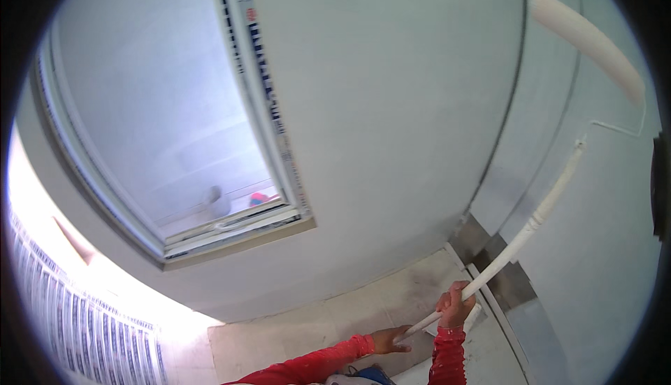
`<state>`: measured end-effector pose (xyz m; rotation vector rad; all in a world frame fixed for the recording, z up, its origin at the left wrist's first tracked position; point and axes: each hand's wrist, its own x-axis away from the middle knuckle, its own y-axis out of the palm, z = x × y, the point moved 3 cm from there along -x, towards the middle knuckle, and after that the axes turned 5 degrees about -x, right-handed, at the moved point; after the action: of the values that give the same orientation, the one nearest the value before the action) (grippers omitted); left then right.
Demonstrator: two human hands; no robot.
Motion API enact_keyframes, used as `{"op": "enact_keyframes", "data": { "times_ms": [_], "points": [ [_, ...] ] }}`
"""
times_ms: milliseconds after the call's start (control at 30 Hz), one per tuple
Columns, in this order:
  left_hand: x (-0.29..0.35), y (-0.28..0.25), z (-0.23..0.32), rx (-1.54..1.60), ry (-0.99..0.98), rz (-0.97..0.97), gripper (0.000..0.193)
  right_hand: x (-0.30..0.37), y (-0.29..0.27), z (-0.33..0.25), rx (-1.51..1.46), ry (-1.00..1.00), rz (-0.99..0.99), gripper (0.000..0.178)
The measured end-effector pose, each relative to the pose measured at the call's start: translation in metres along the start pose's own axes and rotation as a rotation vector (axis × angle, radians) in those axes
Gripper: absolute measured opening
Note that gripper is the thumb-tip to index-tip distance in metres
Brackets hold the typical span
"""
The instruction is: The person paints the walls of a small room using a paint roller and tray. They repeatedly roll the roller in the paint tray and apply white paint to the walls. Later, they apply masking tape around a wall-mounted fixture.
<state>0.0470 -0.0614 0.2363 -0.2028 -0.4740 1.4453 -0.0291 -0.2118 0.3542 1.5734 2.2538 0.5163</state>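
Observation:
A paint roller on a long whitish pole (514,248) slants up to the right across the view. Its thick pale sleeve (587,46) is at the upper right, in front of the wall, joined to the pole by a bent wire frame (618,130); whether the sleeve touches the wall I cannot tell. My right hand (456,306) is wrapped around the lower part of the pole. Lower down, near its end, my left hand (391,339) grips the same pole, fingers partly hidden. Both of my arms wear red sleeves.
A window frame (265,84) with printed protective film stands at the left in a pale wall (377,105). Wrapped railing bars (84,325) are at the lower left, beside bright light. Below lies a tiled floor (279,336). A dark object (658,186) shows at the right edge.

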Motion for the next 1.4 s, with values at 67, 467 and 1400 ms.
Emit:
{"op": "enact_keyframes", "data": {
  "times_ms": [67, 467, 1400],
  "points": [
    [0.034, 0.0, -0.064, -0.079, -0.098, 0.105, 0.071, 0.008, 0.036, 0.008, -0.125, 0.109, -0.043, 0.02],
    [0.305, -0.005, -0.183, -0.335, -0.591, 0.394, 0.048, 0.072, 0.06, 0.089, -0.338, 0.504, 0.173, 0.024],
    [0.144, -0.18, -0.132, -0.742, -0.838, -0.036, 0.029, -0.08, -0.01, 0.442, -0.022, 0.931, 0.671, 0.023]
  ]
}}
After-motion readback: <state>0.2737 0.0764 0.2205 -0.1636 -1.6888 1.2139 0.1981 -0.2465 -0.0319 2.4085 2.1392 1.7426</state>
